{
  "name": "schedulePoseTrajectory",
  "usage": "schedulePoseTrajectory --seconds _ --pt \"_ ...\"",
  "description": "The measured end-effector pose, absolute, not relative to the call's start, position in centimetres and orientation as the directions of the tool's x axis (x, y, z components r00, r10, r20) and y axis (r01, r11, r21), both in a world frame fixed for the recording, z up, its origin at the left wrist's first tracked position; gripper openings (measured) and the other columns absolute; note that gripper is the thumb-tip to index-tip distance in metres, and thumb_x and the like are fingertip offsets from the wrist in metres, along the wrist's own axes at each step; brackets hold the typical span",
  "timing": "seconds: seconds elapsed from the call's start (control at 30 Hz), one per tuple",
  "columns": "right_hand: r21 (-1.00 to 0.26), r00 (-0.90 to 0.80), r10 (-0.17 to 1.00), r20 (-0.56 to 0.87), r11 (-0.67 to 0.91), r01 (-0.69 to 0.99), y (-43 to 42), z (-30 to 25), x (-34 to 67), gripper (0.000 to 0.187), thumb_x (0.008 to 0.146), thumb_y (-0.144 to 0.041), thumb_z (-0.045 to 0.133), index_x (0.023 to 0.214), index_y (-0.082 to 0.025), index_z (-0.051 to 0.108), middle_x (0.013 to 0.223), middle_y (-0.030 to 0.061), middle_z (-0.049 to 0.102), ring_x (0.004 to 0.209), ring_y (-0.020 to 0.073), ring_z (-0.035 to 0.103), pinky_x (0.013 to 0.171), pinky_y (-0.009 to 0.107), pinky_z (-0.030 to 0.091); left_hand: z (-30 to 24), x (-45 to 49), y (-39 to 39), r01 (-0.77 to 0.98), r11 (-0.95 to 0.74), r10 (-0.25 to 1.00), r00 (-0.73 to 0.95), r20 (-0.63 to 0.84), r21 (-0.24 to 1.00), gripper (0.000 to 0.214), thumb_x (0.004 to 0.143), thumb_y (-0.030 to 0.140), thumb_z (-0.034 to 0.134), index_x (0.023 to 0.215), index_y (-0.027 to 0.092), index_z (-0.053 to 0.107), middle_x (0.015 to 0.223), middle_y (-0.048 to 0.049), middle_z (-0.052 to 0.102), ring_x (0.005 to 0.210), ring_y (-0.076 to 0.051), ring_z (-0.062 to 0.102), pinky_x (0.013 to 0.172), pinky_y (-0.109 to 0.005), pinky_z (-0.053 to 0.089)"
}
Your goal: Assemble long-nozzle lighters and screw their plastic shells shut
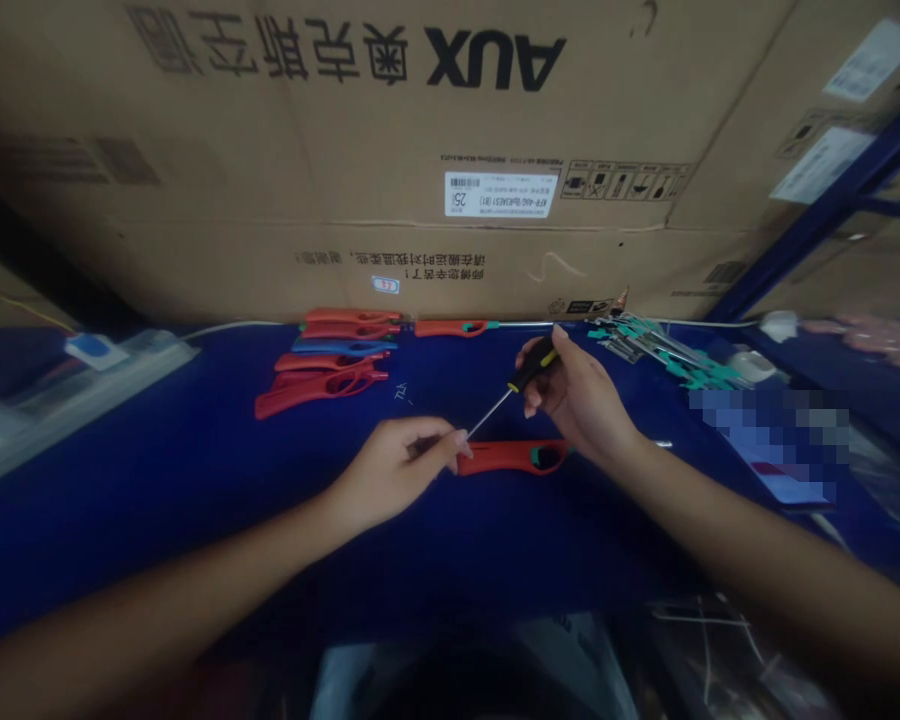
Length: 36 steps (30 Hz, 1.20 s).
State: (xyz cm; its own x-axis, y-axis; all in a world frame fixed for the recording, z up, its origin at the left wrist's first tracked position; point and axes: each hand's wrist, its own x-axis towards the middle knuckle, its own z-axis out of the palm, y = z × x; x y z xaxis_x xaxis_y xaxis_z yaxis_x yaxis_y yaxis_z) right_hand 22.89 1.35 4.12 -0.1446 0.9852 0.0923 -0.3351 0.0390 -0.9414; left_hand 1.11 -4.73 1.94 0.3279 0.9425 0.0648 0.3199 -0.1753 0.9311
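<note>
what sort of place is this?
Probably a small assembly station in a storeroom: the right hand holds a screwdriver by a red plastic handle, more handles lie on the blue bench, and large shipping cartons stand behind.

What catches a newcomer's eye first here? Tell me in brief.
At centre the right hand holds a black-and-yellow screwdriver, its tip aimed at the pinched left hand, with a red handle piece lying between them on the blue table. Behind to the left lies a pile of red and blue handles, and a big cardboard box marked AUX fills the back.
</note>
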Motion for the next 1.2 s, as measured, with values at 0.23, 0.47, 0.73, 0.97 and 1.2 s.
schedulePoseTrajectory --seconds 0.23,0.47,0.73,0.97,1.2 --pt "-0.927 -0.089 0.988 0.129 0.088 -0.365 1.47 4.10 23.10 0.039 0.089 -0.058 0.063 0.086 -0.019 0.062 0.082 0.0003 0.063 0.049 0.0069 0.052 0.043 0.022 0.050 1.86 1.13 -4.26 0.119 0.058 0.966 0.242 -0.085 0.991 0.032 0.090 0.043 0.062 0.085 0.013 0.075 0.067 -0.0022 0.064 0.053 -0.009 0.050 0.047 -0.019 0.040" --pt "-0.928 -0.093 0.987 0.134 0.092 -0.361 1.50 4.08 23.03 0.038 0.089 -0.057 0.061 0.085 -0.020 0.062 0.081 0.0006 0.062 0.049 0.0076 0.052 0.043 0.023 0.050 2.02 1.22 -4.29 0.096 0.051 0.974 0.216 -0.071 0.994 0.033 0.090 0.045 0.063 0.088 0.014 0.077 0.070 -0.0026 0.064 0.053 -0.009 0.049 0.047 -0.020 0.040" --pt "-0.926 -0.079 0.989 0.128 0.090 -0.367 1.57 4.03 23.03 0.037 0.089 -0.057 0.061 0.085 -0.019 0.062 0.080 0.0004 0.062 0.049 0.0075 0.052 0.043 0.023 0.049 1.90 1.23 -4.24 0.085 0.075 0.969 0.231 -0.093 0.994 0.034 0.089 0.046 0.064 0.086 0.014 0.076 0.069 -0.0025 0.064 0.052 -0.008 0.049 0.045 -0.019 0.040" --pt "-0.909 -0.060 0.994 0.095 0.062 -0.413 1.60 4.35 23.21 0.036 0.086 -0.053 0.066 0.083 -0.018 0.064 0.079 0.0003 0.063 0.046 0.0074 0.052 0.040 0.022 0.049 1.79 1.34 -3.98 0.055 0.165 0.961 0.217 -0.173 0.985 0.044 0.090 0.052 0.061 0.084 0.010 0.075 0.068 -0.0050 0.064 0.053 -0.010 0.053 0.047 -0.021 0.046" --pt "-0.926 -0.083 0.990 0.114 0.076 -0.370 1.61 4.18 23.19 0.038 0.090 -0.057 0.061 0.084 -0.019 0.061 0.079 -0.0003 0.062 0.046 0.0068 0.050 0.041 0.022 0.048 2.44 1.11 -4.27 0.165 -0.007 0.967 0.254 -0.035 0.986 0.031 0.079 0.034 0.071 0.105 0.016 0.073 0.084 -0.0030 0.067 0.060 -0.010 0.055 0.050 -0.022 0.046"
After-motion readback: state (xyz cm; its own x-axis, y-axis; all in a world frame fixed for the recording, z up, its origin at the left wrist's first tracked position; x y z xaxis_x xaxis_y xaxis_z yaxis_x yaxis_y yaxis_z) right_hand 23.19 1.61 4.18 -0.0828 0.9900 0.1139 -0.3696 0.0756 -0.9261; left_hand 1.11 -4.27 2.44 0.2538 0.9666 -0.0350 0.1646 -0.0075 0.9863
